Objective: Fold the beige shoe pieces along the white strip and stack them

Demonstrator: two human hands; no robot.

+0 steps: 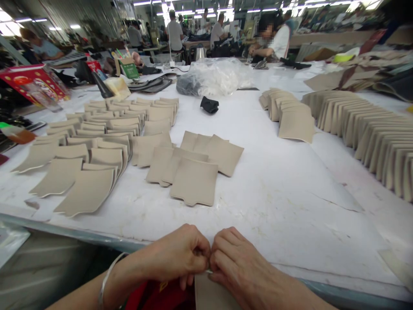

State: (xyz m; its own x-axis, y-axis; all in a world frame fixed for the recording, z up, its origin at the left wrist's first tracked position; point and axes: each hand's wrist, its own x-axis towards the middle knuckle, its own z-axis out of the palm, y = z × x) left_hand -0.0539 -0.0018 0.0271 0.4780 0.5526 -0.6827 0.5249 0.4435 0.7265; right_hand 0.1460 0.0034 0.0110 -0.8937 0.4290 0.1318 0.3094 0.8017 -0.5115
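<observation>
My left hand (179, 256) and my right hand (237, 262) meet at the table's near edge, knuckles touching, fingers curled. Both pinch the top edge of a beige cut piece (209, 295) that hangs below them over my lap. A thin bracelet circles my left wrist. Just beyond, on the white table (284, 193), lies a small pile of the same beige pieces (195, 165). Further left, several overlapping rows of beige pieces (97, 137) cover the table.
More beige pieces stand in rows at the right (371, 129) and in a short stack (290, 114). A black scrap (209, 104) and a clear plastic bag (213, 77) lie farther back. Other people sit at benches beyond. Something red (155, 297) lies in my lap.
</observation>
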